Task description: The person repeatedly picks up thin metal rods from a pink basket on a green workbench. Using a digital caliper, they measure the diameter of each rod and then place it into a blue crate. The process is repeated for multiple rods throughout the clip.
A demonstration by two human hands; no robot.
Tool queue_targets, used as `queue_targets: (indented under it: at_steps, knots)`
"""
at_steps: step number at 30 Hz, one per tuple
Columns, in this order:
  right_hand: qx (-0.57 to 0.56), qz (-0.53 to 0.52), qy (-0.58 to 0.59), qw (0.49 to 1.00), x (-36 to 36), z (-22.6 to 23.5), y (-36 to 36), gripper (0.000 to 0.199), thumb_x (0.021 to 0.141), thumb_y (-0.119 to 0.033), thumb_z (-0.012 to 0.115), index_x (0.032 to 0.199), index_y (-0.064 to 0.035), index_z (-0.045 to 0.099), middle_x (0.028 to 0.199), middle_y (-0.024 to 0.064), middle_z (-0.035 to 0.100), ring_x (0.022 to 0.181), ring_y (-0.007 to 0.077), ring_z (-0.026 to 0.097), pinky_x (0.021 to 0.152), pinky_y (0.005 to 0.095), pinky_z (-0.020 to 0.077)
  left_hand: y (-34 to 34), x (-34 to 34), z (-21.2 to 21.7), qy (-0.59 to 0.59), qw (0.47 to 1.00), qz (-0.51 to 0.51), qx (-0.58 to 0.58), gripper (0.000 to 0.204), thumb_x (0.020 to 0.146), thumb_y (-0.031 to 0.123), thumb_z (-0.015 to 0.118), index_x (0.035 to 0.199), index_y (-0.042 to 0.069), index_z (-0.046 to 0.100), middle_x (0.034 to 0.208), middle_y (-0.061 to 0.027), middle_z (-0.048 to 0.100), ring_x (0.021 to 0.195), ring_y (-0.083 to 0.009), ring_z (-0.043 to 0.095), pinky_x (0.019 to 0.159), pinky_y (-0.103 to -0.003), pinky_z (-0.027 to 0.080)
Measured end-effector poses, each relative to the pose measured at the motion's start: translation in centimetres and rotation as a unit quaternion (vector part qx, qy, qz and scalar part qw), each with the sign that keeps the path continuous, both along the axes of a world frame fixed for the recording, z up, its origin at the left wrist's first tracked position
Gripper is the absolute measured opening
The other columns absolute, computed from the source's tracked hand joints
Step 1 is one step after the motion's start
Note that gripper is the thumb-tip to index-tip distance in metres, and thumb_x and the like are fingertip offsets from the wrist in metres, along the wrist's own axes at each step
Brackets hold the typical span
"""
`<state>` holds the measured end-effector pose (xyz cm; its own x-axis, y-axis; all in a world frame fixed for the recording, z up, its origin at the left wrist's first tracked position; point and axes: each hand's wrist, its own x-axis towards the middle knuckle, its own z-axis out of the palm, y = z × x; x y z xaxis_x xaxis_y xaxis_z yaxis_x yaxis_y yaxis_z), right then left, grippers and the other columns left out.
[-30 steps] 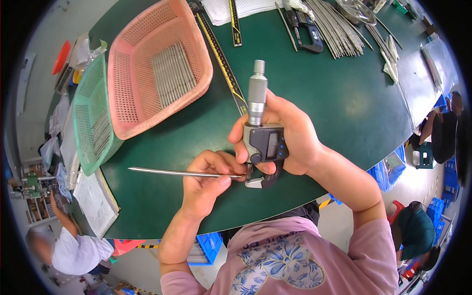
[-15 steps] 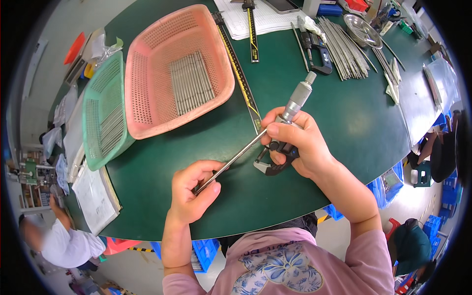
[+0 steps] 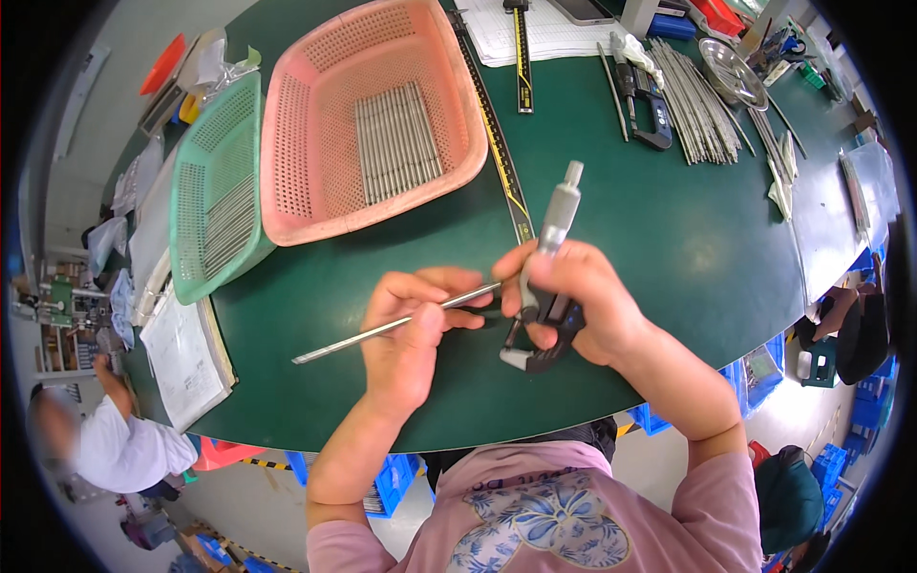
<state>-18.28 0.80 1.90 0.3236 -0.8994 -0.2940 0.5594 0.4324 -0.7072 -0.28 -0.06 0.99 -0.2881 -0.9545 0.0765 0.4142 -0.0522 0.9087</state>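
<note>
My right hand [image 3: 583, 301] grips a digital micrometer [image 3: 552, 258], its silver thimble pointing up and away and its black frame below my fingers. My left hand [image 3: 411, 334] pinches a thin metal rod [image 3: 353, 336] that lies nearly level, its free end pointing left over the green table [image 3: 669, 248]. The rod's right end runs into the micrometer's jaws, between my two hands. Both hands hover just above the table near its front edge.
A pink basket [image 3: 373, 124] holds a row of metal rods; a green basket [image 3: 218, 191] sits to its left. A steel ruler [image 3: 497, 143], a caliper [image 3: 645, 100], loose rods [image 3: 697, 105] and papers [image 3: 186, 358] lie around. Another person [image 3: 105, 444] stands at lower left.
The micrometer has tilted from upright to leaning right and back toward upright. My left hand slid along the rod toward the micrometer, and the rod now lies flatter.
</note>
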Motion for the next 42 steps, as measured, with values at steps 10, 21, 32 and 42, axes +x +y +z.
queue_targets:
  at_steps: [10, 21, 32, 42]
  knots:
    - [0.058, 0.000, -0.070, 0.996, -1.1, 0.8, -0.8, 0.066, 0.084, -0.055, 0.021, 0.085, 0.0029, 0.053, 0.066, 0.0140, 0.057, 0.037, 0.0162, 0.044, 0.038, 0.0236, 0.0368, -0.2, 1.4, -0.1, -0.050, 0.978, -0.171, 0.107, 0.016, 0.086, 0.015, 0.049, 0.080, 0.001, 0.042, 0.087, -0.0233, 0.058, 0.077, -0.0285, 0.063, 0.063, -0.034, 0.054]
    - [0.067, 0.020, -0.068, 0.995, -0.8, 0.6, -0.7, 0.064, 0.084, -0.055, 0.025, 0.083, 0.0019, 0.054, 0.066, 0.0136, 0.059, 0.037, 0.0154, 0.045, 0.037, 0.0224, 0.0368, 0.0, 1.5, -0.4, -0.055, 0.975, -0.187, 0.102, 0.017, 0.086, 0.014, 0.049, 0.080, 0.000, 0.042, 0.088, -0.0235, 0.058, 0.074, -0.0257, 0.063, 0.063, -0.032, 0.054]
    - [0.019, 0.022, 0.019, 0.999, -0.8, 0.9, -0.4, 0.058, 0.082, -0.056, 0.039, 0.077, -0.0006, 0.055, 0.062, 0.0092, 0.058, 0.037, 0.0121, 0.043, 0.035, 0.0214, 0.0340, 0.0, 1.6, -0.4, -0.063, 0.972, -0.203, 0.105, 0.016, 0.085, 0.014, 0.051, 0.081, 0.000, 0.044, 0.089, -0.0233, 0.059, 0.075, -0.0255, 0.063, 0.063, -0.031, 0.053]
    - [0.053, 0.027, -0.040, 0.997, -0.9, 0.9, -0.5, 0.070, 0.078, -0.063, 0.028, 0.078, 0.0015, 0.055, 0.062, 0.0107, 0.057, 0.040, 0.0133, 0.044, 0.040, 0.0214, 0.0349, 0.0, 1.3, -0.4, -0.030, 0.974, -0.202, 0.093, 0.015, 0.081, 0.009, 0.057, 0.083, 0.001, 0.044, 0.088, -0.0213, 0.058, 0.075, -0.0235, 0.062, 0.065, -0.030, 0.053]
